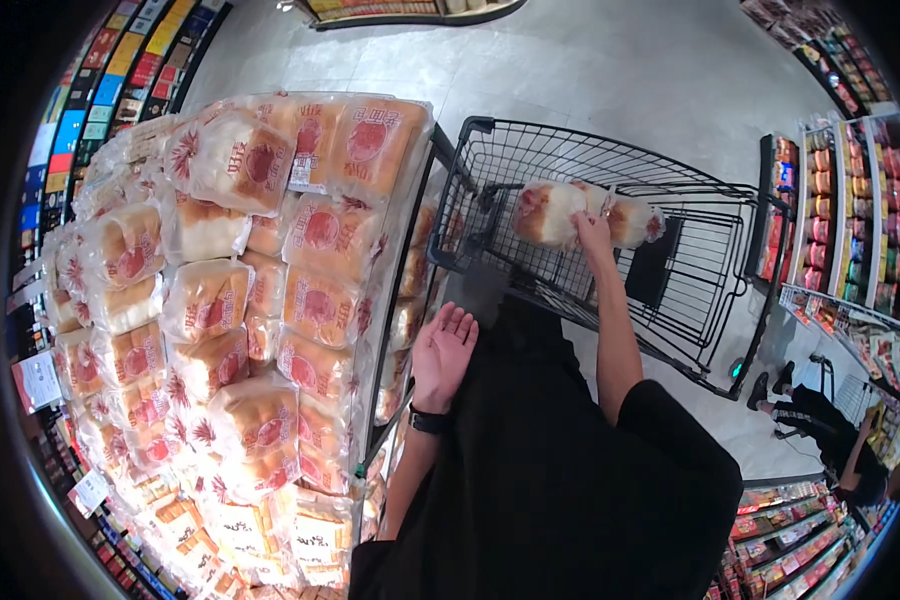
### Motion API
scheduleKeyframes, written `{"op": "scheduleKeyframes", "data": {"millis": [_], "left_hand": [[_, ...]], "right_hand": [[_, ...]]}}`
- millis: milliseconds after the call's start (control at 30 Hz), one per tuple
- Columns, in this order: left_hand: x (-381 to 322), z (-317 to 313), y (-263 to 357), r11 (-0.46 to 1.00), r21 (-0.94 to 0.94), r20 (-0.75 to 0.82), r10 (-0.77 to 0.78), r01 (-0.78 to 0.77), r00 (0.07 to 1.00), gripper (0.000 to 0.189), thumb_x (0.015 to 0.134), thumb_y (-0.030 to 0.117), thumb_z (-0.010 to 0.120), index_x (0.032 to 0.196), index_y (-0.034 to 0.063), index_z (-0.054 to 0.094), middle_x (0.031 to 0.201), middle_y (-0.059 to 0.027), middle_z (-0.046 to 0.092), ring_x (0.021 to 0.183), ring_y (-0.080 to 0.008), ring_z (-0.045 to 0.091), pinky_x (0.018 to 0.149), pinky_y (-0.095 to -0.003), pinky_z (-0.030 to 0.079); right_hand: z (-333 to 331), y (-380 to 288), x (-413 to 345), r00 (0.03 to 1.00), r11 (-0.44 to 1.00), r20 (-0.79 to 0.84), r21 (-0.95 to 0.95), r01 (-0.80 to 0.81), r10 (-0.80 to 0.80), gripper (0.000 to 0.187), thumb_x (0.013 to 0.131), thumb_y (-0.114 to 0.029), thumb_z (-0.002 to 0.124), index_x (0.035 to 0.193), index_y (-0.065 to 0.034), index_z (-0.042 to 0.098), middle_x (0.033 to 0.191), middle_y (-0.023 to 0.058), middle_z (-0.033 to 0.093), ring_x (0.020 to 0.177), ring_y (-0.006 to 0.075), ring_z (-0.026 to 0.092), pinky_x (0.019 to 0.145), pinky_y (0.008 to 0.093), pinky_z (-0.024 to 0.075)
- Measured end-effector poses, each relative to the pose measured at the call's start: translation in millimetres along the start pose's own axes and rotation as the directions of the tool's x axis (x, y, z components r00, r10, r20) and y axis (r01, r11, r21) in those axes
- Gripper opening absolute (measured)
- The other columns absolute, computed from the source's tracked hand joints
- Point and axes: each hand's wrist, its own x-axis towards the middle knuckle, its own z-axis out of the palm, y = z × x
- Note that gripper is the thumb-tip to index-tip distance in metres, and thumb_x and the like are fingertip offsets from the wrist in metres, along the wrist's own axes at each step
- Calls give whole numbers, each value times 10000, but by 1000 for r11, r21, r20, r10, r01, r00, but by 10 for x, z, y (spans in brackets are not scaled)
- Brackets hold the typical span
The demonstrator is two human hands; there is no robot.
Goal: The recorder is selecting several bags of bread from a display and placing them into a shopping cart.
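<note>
My right hand [592,234] reaches over the wire shopping cart [690,322], its fingers gripping clear plastic around bagged bread [547,214]. The bread is white and golden brown and spans the middle of the basket. Whether it is one package or two side by side I cannot tell, nor whether it rests on the wires. My left hand [444,352], with a black band at the wrist, holds nothing. Its palm faces up and its fingers are partly spread, close to the edge of a display stacked with bagged loaves [319,229].
More bread packs [319,536] fill the near end of the display, and price cards [36,381] stick out on its far side. Shelves of packaged goods [855,217] line the right. At lower right another person [810,420] is beside a second cart [855,394]. Grey floor [607,67] lies beyond my cart.
</note>
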Motion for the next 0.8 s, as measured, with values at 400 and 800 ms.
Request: {"op": "scheduleKeyframes", "data": {"millis": [400,800], "left_hand": [[-202,39,343,992,56,233,-125,115,965,550,983,336,472,1461,82,372,1466,-145,428,1366,-306,415,1140,-453,332],[-882,-427,992,941,-235,381,320,-244,867,546,1006,349,399,1470,64,373,1460,-101,461,1388,-299,395,1161,-445,274]], "right_hand": [[178,-2022,-1918,776,895,520,-49,442,-355,202,721,-99,697,904,-14,690,741,-53,590,642,41,487,571,217,372],[2447,-2916,-2473,200,661,938,40,749,-284,250,661,-124,717,864,-6,632,710,-73,505,628,41,403,566,238,311]]}}
